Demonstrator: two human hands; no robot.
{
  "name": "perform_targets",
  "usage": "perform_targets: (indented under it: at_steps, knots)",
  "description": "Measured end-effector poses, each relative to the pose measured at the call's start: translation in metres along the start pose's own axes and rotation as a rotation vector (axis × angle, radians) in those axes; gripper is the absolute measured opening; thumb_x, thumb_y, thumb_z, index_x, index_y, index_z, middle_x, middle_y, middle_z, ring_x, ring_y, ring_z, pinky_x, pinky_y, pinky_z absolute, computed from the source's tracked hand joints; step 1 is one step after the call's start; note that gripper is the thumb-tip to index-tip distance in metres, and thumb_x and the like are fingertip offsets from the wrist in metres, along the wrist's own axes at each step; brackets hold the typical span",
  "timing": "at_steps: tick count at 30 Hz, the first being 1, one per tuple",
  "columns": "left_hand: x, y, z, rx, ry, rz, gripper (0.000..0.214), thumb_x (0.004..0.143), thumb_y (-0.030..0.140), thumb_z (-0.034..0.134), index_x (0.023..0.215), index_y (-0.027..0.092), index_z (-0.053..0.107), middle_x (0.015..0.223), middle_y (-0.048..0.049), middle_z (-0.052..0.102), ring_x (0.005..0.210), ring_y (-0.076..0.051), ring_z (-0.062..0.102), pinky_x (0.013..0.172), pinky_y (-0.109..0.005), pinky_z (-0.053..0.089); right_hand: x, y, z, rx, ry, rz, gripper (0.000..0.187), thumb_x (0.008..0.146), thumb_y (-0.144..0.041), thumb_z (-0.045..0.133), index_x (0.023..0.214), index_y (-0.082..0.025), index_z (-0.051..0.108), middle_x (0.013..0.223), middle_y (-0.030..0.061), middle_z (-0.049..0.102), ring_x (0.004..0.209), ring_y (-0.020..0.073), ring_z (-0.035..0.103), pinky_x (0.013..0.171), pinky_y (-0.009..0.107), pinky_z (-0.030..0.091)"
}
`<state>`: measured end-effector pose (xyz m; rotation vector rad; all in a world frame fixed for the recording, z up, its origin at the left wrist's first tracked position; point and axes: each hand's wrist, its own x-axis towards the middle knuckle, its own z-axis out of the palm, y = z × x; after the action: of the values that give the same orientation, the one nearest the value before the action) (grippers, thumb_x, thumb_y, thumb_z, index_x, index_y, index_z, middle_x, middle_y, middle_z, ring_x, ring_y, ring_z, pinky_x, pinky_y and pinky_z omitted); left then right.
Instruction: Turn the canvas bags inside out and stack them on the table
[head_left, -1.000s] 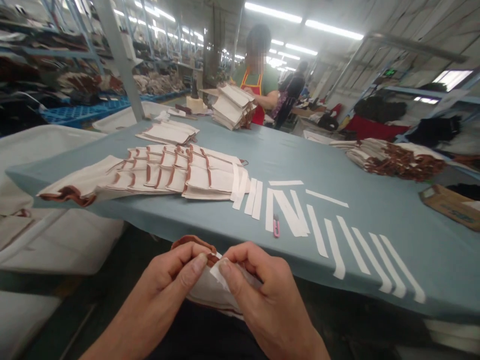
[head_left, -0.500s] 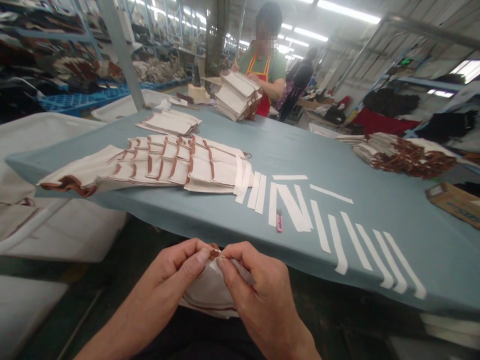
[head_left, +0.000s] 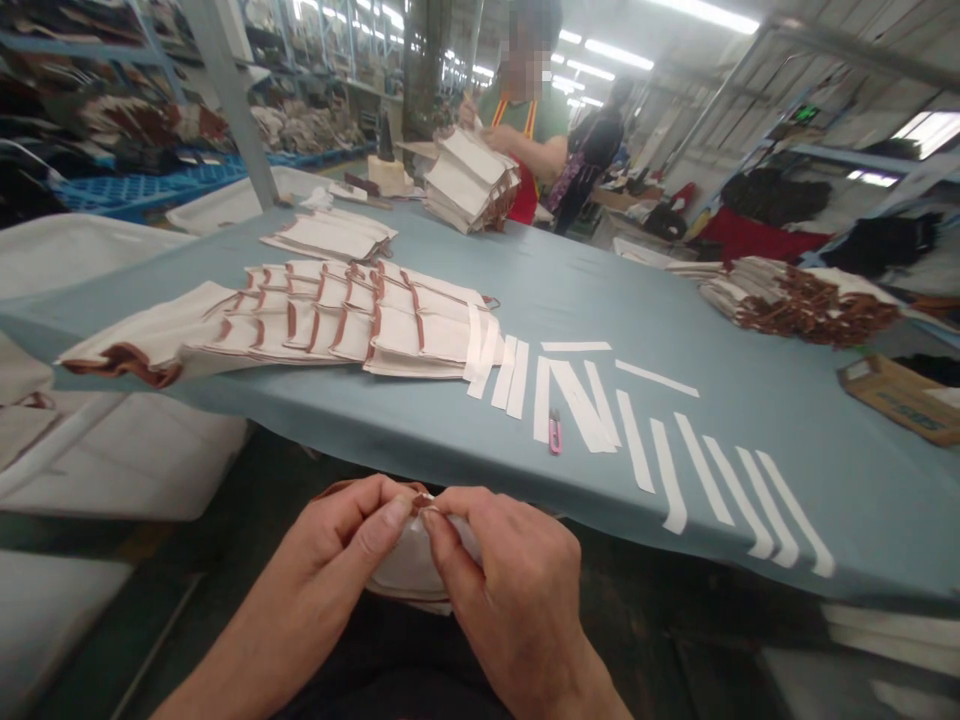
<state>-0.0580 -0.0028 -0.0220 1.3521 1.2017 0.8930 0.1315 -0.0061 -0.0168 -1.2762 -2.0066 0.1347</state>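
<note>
Just below the table's front edge, my left hand [head_left: 349,535] and my right hand [head_left: 506,570] pinch the brown trim of a cream fabric piece [head_left: 411,560] from both sides. Fingertips of the two hands nearly meet there. The fabric hangs beneath them, edged with a brown border; its full shape is hidden by my hands. Beyond, on the blue-green table [head_left: 600,500], lie several white strips [head_left: 634,440] and a small pair of pink thread snips [head_left: 555,432]. Left of the strips spreads an overlapping row of cream pieces with brown edging [head_left: 315,315].
Across the table a person in a red apron [head_left: 525,185] stands behind a stack of cream pieces [head_left: 469,180]. Another pile [head_left: 795,300] and a cardboard box [head_left: 900,395] are on the right. White bins [head_left: 127,470] stand at the left, near a metal post [head_left: 240,110].
My hands keep their pinch on the trim and have shifted slightly. More brown edging shows behind my left fingers. Across the table, the person's hands have moved above the stack.
</note>
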Motion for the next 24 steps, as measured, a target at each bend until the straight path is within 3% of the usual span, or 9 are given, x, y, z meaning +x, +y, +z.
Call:
perform_targets:
  at_steps: [5, 10, 13, 17, 20, 24]
  knots:
    - [-0.005, -0.002, 0.007, 0.088, 0.079, 0.067, 0.042, 0.108, 0.053, 0.06, 0.088, 0.023, 0.08, 0.087, -0.0026, 0.082, 0.08, -0.021, 0.075, 0.074, -0.025, 0.056, 0.0, 0.0, 0.001, -0.041, 0.03, -0.003, 0.03, 0.112, -0.028, 0.062, 0.085, -0.025, 0.075, 0.077, 0.0025, 0.084, 0.063, 0.018, 0.072, 0.064, 0.031, 0.042]
    - [-0.002, -0.001, 0.014, 0.032, 0.089, -0.03, 0.02, 0.088, 0.04, 0.073, 0.089, 0.022, 0.08, 0.084, -0.0038, 0.082, 0.076, -0.024, 0.079, 0.069, -0.025, 0.06, -0.004, 0.004, 0.002, 0.038, -0.004, 0.066, 0.023, 0.109, -0.03, 0.067, 0.089, -0.023, 0.077, 0.072, 0.0027, 0.08, 0.062, 0.0179, 0.072, 0.064, 0.031, 0.04]
    - [-0.003, -0.005, 0.018, 0.037, 0.15, -0.014, 0.018, 0.088, 0.038, 0.073, 0.083, 0.022, 0.078, 0.082, -0.0023, 0.079, 0.074, -0.021, 0.075, 0.068, -0.024, 0.057, -0.003, 0.006, 0.002, 0.205, -0.109, 0.23, 0.014, 0.101, -0.031, 0.075, 0.091, -0.023, 0.079, 0.063, -0.002, 0.07, 0.054, 0.0137, 0.063, 0.058, 0.027, 0.036]
    - [-0.009, -0.007, 0.022, -0.068, 0.186, -0.1, 0.019, 0.09, 0.037, 0.072, 0.079, 0.022, 0.072, 0.073, 0.0017, 0.07, 0.069, -0.019, 0.07, 0.066, -0.024, 0.053, 0.003, 0.01, -0.001, 0.491, -0.316, 0.514, 0.012, 0.093, -0.032, 0.079, 0.087, -0.022, 0.074, 0.06, -0.0074, 0.056, 0.053, 0.011, 0.052, 0.054, 0.024, 0.031]
    - [-0.011, -0.006, 0.023, -0.116, 0.151, -0.114, 0.024, 0.091, 0.041, 0.074, 0.078, 0.022, 0.07, 0.077, 0.0016, 0.07, 0.068, -0.017, 0.068, 0.063, -0.023, 0.051, 0.004, 0.014, 0.001, 0.676, -0.396, 0.625, 0.019, 0.093, -0.038, 0.077, 0.089, -0.021, 0.07, 0.064, -0.0076, 0.053, 0.058, 0.0113, 0.048, 0.056, 0.024, 0.032]
    - [-0.01, -0.006, 0.019, -0.08, 0.124, -0.127, 0.026, 0.093, 0.046, 0.075, 0.086, 0.021, 0.074, 0.084, -0.0007, 0.073, 0.073, -0.018, 0.066, 0.065, -0.023, 0.051, 0.001, 0.021, 0.01, 0.938, -0.462, 0.736, 0.042, 0.089, -0.059, 0.081, 0.091, -0.02, 0.065, 0.064, -0.0088, 0.049, 0.058, 0.01, 0.039, 0.055, 0.024, 0.029]
